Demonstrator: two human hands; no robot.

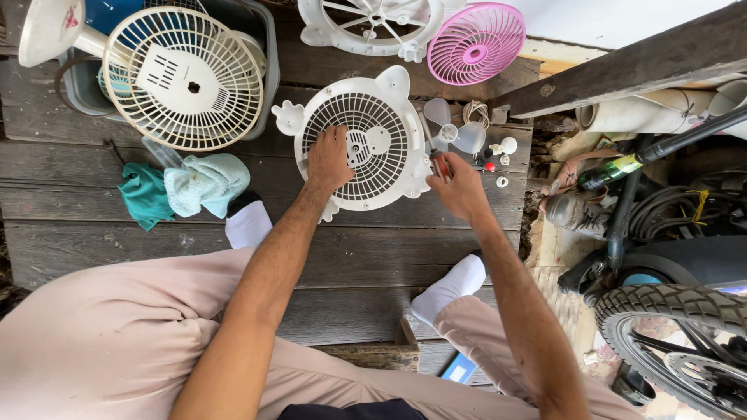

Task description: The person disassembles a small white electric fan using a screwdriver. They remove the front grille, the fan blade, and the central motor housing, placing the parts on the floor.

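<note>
A white round fan housing [366, 148] with a slotted grille and ear-shaped tabs lies flat on the dark wooden planks [78, 241]. My left hand [330, 159] presses flat on its left half, fingers spread. My right hand [459, 187] is at the housing's right edge, closed around a screwdriver [437, 159] with a red handle whose shaft points up along the rim. Just beyond the screwdriver lie a pale translucent fan blade [455, 128] and a few small white and red loose parts [498, 155].
A cream fan guard [187, 78] rests on a grey bin at the back left, a white guard ring [373, 23] and a pink guard [476, 40] at the back. Teal and light-blue cloths [187, 187] lie left. A tyre [669, 319], hoses and pipes crowd the right.
</note>
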